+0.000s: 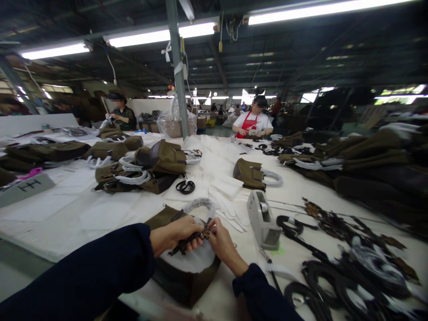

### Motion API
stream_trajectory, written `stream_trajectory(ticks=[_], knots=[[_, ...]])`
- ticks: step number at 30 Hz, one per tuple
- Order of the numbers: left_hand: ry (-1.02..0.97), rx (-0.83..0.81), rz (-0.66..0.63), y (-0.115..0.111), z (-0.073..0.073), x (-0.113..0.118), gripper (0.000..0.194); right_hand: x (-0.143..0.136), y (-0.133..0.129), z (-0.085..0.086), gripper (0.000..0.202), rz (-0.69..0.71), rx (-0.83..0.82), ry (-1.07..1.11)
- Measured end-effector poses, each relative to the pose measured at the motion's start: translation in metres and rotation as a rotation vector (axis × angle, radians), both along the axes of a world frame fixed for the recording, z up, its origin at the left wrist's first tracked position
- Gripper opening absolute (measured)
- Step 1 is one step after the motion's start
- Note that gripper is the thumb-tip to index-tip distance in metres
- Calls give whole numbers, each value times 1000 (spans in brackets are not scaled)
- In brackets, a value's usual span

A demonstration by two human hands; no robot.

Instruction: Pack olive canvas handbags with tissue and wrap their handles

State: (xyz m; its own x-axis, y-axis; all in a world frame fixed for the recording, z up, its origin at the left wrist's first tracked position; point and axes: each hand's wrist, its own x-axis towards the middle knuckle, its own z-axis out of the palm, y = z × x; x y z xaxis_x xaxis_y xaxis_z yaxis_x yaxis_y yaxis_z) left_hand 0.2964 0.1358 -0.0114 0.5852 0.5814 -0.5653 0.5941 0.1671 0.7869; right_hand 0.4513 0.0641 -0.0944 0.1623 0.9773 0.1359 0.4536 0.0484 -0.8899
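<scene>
In the middle of the table an olive and dark brown handbag (187, 281) lies in front of me, its handle (200, 203) wrapped in pale film. Over it, my left hand (179, 232) is closed around a dark brown dangling piece (182, 247) with a tan patterned part at its top. My right hand (223, 243) pinches that patterned end from the other side, fingertips close to the left ones. The exact kind of the small piece is hard to make out. White material shows in the bag's opening below my hands.
A grey tape dispenser (264, 223) stands right of the bag. Beyond it lie coiled dark straps (321, 285) and a pile of brown patterned pieces (327, 218). More bags (160, 160) lie across the table. Two people (252, 122) work at the far side.
</scene>
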Motion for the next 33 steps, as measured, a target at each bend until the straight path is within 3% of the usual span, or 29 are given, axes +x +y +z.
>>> stream_trajectory(ticks=[4,9,12,15,19,23,33], knots=[[-43,11,10,-9,-9,-4,39,-3,1,-8,21,-50,21,34],[-188,60,38,-22,-43,-28,39,5,2,-7,17,23,-16,5],[-251,52,45,-23,-56,-36,41,11,-1,0,21,91,-25,-71],[-251,21,7,-15,-53,-38,40,14,-3,7,25,144,-27,-147],[-210,17,-89,-3,-35,-39,37,11,-2,10,26,122,3,-182],[-241,-17,-60,-1,-24,-43,37,8,1,7,25,123,38,-187],[-166,14,-144,5,-40,-45,35,4,2,4,21,106,-7,-279]])
